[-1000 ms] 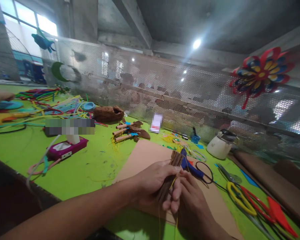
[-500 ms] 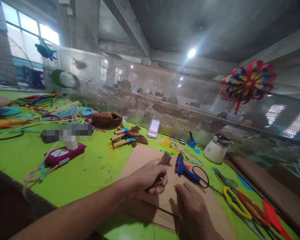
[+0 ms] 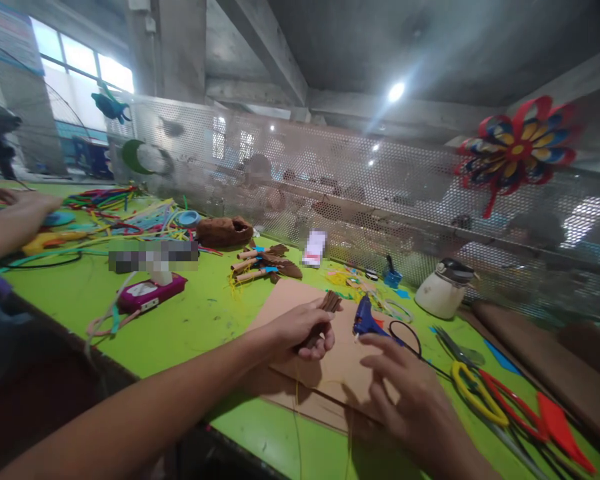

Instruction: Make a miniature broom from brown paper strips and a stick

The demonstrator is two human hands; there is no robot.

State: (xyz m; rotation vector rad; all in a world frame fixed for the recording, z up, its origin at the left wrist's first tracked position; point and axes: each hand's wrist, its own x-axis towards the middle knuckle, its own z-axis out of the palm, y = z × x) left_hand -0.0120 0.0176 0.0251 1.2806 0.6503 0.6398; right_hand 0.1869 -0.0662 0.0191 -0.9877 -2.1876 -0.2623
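My left hand (image 3: pixel 300 328) is closed round a bundle of brown strips (image 3: pixel 324 312), held just above the tan cardboard sheet (image 3: pixel 330 373) on the green table. My right hand (image 3: pixel 405 393) hovers over the cardboard with its fingers spread and nothing in them; its fingertips are close to the blue glue gun (image 3: pixel 367 320), which lies at the cardboard's far edge. Thin yellow threads trail from the bundle down toward the table's near edge.
Scissors with yellow handles (image 3: pixel 473 390) and red ones (image 3: pixel 520 407) lie at the right. A white kettle-like pot (image 3: pixel 443 290) stands by the perforated metal screen (image 3: pixel 330 180). Finished brown rolls (image 3: pixel 263 261), a pink case (image 3: pixel 150 293) and coloured strips lie further left. Another person's hand (image 3: pixel 17 210) rests at far left.
My right hand has let go of the brown bundle and moved right, lifting open toward the glue gun. The left hand keeps the bundle and has drawn it slightly away.
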